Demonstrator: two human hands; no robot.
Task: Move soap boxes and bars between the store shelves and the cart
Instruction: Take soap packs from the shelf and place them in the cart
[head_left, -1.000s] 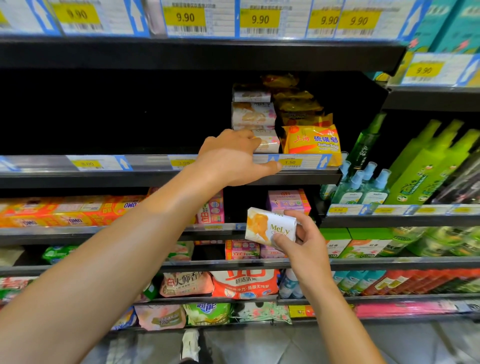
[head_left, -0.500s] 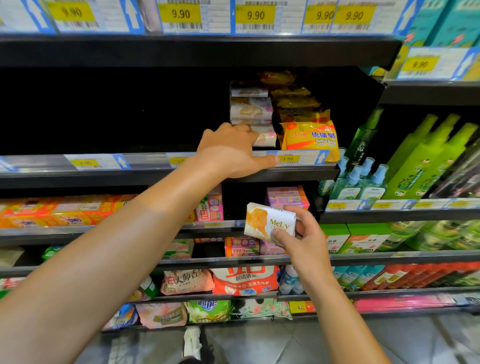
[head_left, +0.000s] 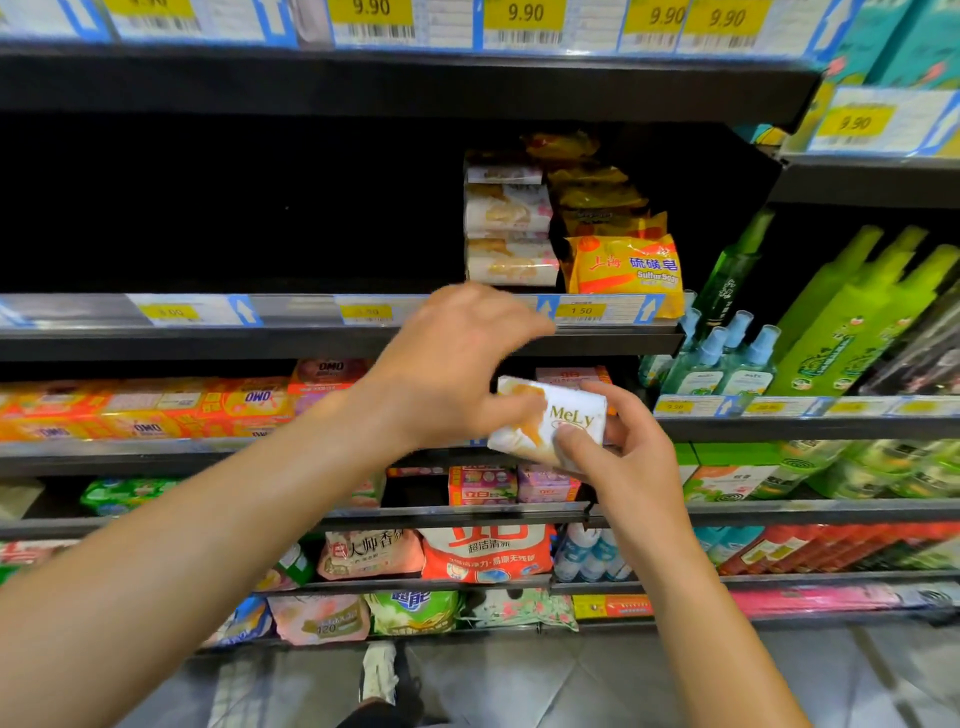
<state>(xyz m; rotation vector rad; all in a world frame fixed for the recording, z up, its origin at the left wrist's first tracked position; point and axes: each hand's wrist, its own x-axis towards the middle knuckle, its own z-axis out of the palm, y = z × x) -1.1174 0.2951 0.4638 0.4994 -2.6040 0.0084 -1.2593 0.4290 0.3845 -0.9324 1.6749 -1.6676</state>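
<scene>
Step in hand, as judged: passing or steadying the white MeLy soap box (head_left: 550, 423), held in mid-air in front of the middle shelf edge, below the shelf that carries the soap stack. Right hand (head_left: 623, 457) gripping the box from its right end and lower face, thumb pressed on the front panel, fingers (head_left: 597, 395) curled over the top right corner. Left hand (head_left: 452, 369) blurred, fingers curled down over the box's left end; contact likely but not certain. To do well: keep the right-hand grip firm until the left hand has a full hold; take the box by its short ends, not by the thin front panel; keep it level and away from the shelf edge (head_left: 322, 343). Destination cannot be told; no cart in view. Shelf contents: upper shelf, a stack of white wrapped soap bars (head_left: 509, 228) just left of yellow sulfur soap packs (head_left: 623, 265), with the left part dark and unreadable. Next shelf down: orange OMO packs (head_left: 156, 410) at left, green spray bottles (head_left: 857, 317) at right. Lower shelves: small boxes and detergent bags (head_left: 485, 553).
</scene>
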